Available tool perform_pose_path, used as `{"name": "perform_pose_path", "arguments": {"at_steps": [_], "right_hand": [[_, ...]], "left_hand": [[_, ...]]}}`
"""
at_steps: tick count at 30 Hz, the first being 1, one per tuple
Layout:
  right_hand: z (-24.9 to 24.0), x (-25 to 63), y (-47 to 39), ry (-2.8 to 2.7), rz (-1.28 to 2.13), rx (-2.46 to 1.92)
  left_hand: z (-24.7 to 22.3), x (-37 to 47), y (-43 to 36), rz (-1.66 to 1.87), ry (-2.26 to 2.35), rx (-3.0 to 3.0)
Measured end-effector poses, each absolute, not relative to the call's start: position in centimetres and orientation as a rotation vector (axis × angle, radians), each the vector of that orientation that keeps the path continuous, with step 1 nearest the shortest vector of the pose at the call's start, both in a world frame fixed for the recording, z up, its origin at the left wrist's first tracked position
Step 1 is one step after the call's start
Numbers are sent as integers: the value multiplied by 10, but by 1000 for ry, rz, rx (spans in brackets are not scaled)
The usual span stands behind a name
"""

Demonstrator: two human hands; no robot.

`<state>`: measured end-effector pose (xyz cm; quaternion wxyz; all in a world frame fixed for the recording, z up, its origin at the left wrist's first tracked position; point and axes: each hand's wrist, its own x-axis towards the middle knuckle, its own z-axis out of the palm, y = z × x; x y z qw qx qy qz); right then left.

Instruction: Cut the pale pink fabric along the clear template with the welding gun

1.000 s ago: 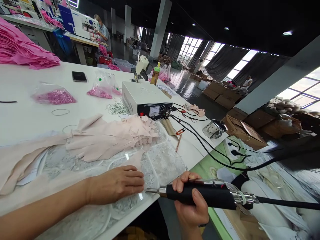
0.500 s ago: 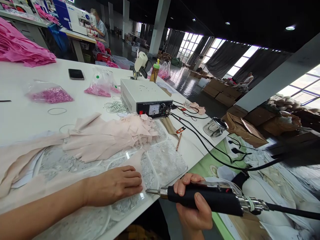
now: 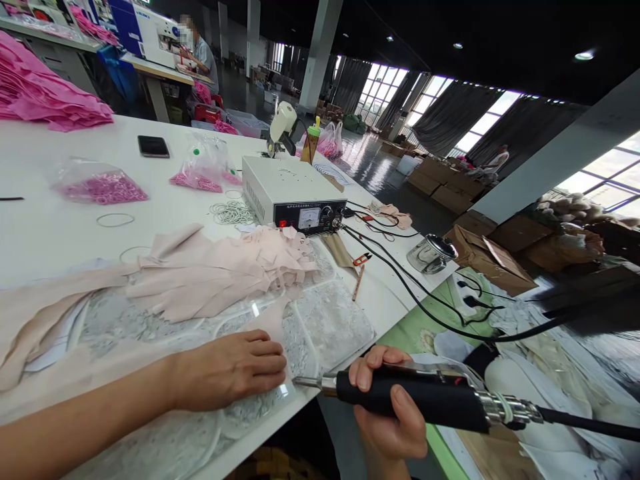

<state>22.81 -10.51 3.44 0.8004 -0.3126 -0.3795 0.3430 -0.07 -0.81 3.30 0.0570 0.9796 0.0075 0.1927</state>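
head view: left hand point(image 3: 235, 368) partly hides fabric point(image 3: 271, 319).

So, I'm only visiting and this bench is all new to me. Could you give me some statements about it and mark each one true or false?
1. The left hand lies palm-down over pale cloth. True.
2. The right hand holds a pair of scissors. False: it grips a thick black tool.
3. A phone lies on the white table. True.
4. The glass jar stands between the two plastic bags. False: it stands near the table's edge, to the right of the box with the dial.
5. The tool's metal tip points away from the left hand. False: it points toward that hand's fingers.
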Motion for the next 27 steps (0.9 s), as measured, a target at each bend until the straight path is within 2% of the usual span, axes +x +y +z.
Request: {"name": "perform_pose_path", "arguments": {"at_steps": [27], "right_hand": [[36,227,-109,-818,762,-662]], "left_hand": [[37,0,-12,492,51,2998]]}}
